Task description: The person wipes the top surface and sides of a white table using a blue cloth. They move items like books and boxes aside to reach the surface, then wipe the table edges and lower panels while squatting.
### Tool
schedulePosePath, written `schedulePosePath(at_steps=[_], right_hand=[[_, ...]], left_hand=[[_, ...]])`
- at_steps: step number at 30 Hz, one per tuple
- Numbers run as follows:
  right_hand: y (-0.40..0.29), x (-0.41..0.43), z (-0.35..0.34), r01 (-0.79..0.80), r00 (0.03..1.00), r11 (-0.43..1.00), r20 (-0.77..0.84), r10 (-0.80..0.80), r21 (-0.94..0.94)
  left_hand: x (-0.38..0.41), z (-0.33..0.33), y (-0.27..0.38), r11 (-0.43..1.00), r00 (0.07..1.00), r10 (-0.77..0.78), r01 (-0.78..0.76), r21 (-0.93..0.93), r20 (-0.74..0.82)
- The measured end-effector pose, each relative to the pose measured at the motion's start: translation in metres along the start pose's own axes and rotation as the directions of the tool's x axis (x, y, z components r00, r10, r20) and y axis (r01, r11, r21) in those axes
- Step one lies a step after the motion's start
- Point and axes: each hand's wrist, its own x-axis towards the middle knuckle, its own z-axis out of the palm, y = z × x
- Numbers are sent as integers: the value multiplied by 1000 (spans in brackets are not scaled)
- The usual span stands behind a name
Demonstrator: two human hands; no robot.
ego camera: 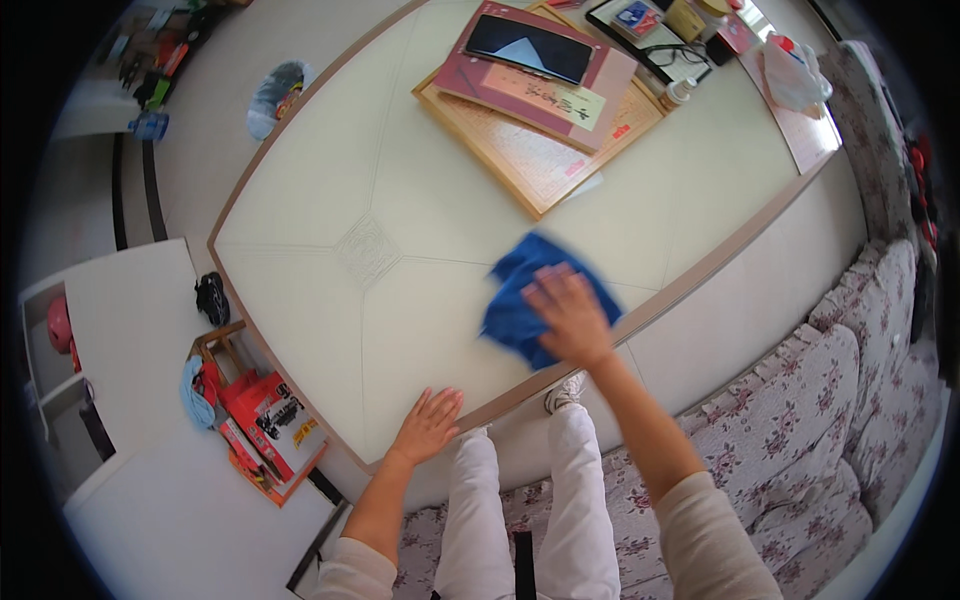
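A blue cloth (517,307) lies spread on the pale glass-like tabletop (442,330), close to its near edge. My right hand (566,311) presses flat on the cloth with the fingers spread; hand and cloth are a little blurred. Whether the fingers pinch any cloth cannot be told. To the left, my left hand (431,424) rests palm down on the table's near edge, holding nothing. Beyond the cloth, a wooden-framed board (517,184) bears a dark red book (480,86), and a black smartphone (529,49) lies on the book.
Eyeglasses (675,54), a small bottle (677,94) and several small boxes stand at the far right, near a white plastic bag (795,75). A floral sofa (780,420) runs along the right. Red boxes (274,424) and a white cabinet (135,330) stand left of the table.
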Motion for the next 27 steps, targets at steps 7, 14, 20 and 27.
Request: schedulePosePath(at_steps=[7,14,20,27], right_hand=[[-6,3,13,-586,778,803,-355,518,-112],[-122,20,72,218,966,976,144,-216,2],[-64,56,36,180,982,984,65,-178,-19],[-96,-11,76,-540,786,827,-443,431,-154]], left_hand=[[1,22,16,996,989,-84,85,0,-126],[-8,44,4,996,981,-77,68,-60,-177],[-6,48,-5,999,962,-7,-2,-32,-273],[2,44,-11,986,933,54,-107,-130,-356]])
